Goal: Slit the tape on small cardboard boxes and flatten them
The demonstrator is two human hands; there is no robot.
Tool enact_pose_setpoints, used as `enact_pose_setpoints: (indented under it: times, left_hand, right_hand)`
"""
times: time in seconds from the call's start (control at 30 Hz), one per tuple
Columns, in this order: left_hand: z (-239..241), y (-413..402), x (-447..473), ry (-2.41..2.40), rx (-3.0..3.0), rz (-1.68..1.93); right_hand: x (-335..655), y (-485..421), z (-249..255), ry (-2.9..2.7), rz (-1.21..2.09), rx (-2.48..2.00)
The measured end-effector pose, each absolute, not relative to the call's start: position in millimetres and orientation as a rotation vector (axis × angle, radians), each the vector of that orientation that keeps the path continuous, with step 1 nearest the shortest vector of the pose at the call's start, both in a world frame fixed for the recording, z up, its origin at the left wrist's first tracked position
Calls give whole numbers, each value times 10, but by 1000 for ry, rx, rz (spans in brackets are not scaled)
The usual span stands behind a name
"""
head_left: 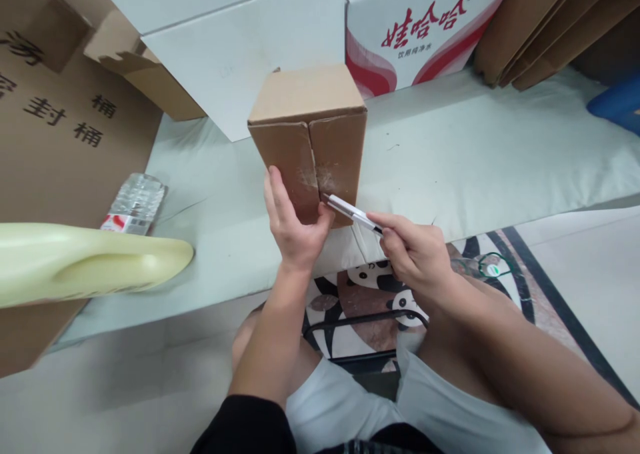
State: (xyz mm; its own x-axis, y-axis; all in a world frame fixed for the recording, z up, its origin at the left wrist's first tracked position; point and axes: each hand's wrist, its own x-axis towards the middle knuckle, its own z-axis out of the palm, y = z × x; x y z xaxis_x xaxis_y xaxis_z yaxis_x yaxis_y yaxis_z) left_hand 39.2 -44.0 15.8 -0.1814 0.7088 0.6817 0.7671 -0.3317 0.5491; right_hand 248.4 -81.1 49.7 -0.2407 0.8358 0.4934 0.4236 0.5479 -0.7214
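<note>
While the left hand (297, 233) spreads against the box (341, 151) on the surface (450, 151), the right hand (416, 246) grips a cutter (351, 212) at the seam (315, 157) (best shallow, clear of left thumb (326, 217)).

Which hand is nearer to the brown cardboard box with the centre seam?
Left. The left hand touches the brown cardboard box; the right hand is off it, to its lower right in view, holding a slim white pen-shaped tool whose tip is at the seam.
</note>
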Motion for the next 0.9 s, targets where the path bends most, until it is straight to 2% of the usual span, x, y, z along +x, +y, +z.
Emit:
enact_pose_setpoints:
  times: [0.3,0.63,0.73,0.9]
  left_hand:
    - [191,-440,320,-1825,-1968,-1645]
    - [272,-409,187,-1991,-1831,-1967]
    - [273,-330,14,-1946,-1624,-2164]
    - [243,-219,-266,-2267,-1232,-2796]
  right_hand:
    - [2496,-838,485,-1826,548,-1035]
    - [2533,-839,495,-1771,463,-972]
    - [2595,-757,450,-1623,465,-984]
    - [2771,-451,253,-1715,433,-1477]
